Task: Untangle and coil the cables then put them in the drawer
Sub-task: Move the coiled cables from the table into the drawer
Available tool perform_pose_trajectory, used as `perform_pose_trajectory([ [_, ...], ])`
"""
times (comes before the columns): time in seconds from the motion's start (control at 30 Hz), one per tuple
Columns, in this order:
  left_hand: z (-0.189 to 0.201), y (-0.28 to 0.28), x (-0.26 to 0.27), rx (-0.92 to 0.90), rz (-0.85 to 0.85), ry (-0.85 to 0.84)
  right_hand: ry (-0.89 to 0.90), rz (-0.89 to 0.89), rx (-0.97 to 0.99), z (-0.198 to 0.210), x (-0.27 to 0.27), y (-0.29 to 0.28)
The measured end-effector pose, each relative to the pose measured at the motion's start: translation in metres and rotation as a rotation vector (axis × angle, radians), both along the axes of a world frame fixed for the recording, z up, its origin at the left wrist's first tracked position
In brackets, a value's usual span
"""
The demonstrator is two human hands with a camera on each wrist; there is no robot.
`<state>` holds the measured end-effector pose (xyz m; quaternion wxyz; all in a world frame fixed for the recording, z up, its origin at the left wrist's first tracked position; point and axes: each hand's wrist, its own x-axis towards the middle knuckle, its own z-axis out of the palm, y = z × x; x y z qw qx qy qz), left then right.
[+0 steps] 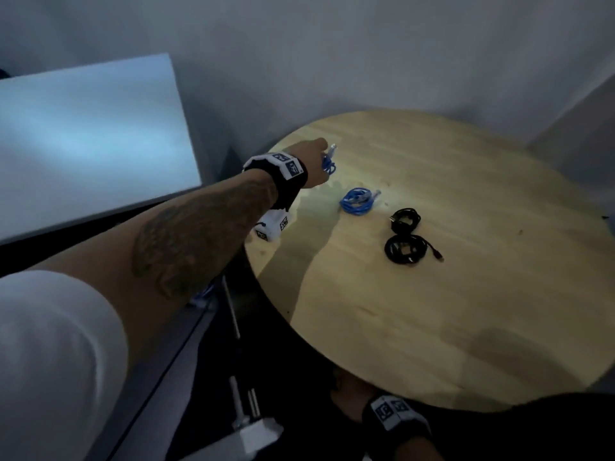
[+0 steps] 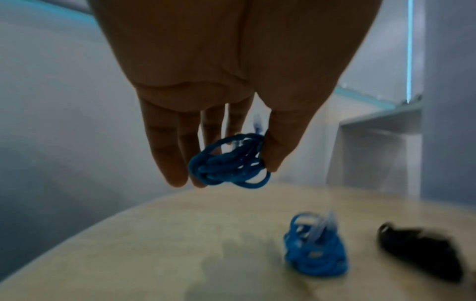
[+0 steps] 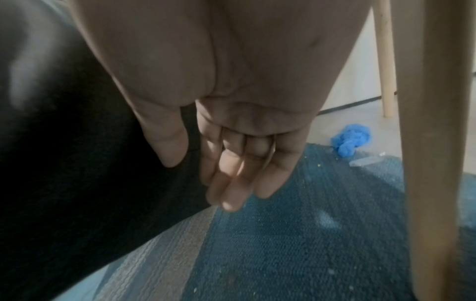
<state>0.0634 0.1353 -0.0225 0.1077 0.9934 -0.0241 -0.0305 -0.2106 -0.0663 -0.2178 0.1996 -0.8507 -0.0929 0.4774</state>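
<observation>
My left hand (image 1: 319, 154) reaches over the far left of the round wooden table (image 1: 466, 311) and pinches a small blue coiled cable (image 1: 329, 163) between thumb and fingers, lifted off the top. In the left wrist view the same blue coil (image 2: 229, 163) hangs in the left hand (image 2: 226, 175). A second blue coil (image 1: 357, 201) lies on the table just right of it, seen also as the blue coil (image 2: 315, 250). Two black coils (image 1: 404, 219) (image 1: 404, 249) lie further right. My right hand (image 3: 201, 183) hangs relaxed and empty below the table edge.
A white cabinet top (image 1: 83, 144) stands left of the table, with a grey drawer-like edge (image 1: 186, 344) and a metal rod (image 1: 233, 314) below it. Under the table are wooden legs (image 3: 432, 142), a blue rug (image 3: 309, 244) and a crumpled blue thing (image 3: 350, 140).
</observation>
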Motion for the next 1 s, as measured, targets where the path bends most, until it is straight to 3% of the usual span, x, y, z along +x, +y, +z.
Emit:
perform_pose_trajectory([
  [0.17,0.076,0.042,-0.097,-0.036,-0.036,-0.042,-0.079,-0.024,-0.009,0.006,0.001,-0.009],
  [0.27,0.101,0.075,-0.159,0.081,-0.027,0.006,-0.098,0.005,-0.059,0.012,-0.003,-0.010],
  [0.37,0.100,0.109,-0.210,0.219,-0.001,0.161,-0.079,0.021,-0.093,0.027,-0.004,-0.008],
  [0.53,0.055,0.141,-0.254,0.424,0.039,0.345,-0.145,0.121,-0.146,0.038,-0.008,-0.008],
  [0.67,0.041,0.146,-0.258,0.489,0.047,0.446,-0.159,0.121,-0.109,0.028,-0.003,-0.010],
  [0.77,0.058,0.138,-0.249,0.565,0.010,0.427,-0.142,0.098,-0.113,0.021,0.000,-0.010],
  [0.9,0.092,0.093,-0.206,0.347,-0.051,0.229,-0.087,0.058,-0.069,0.009,0.004,-0.012],
  [1.0,0.089,0.036,-0.147,0.209,-0.095,0.145,-0.008,0.039,0.009,0.008,0.004,-0.014],
])
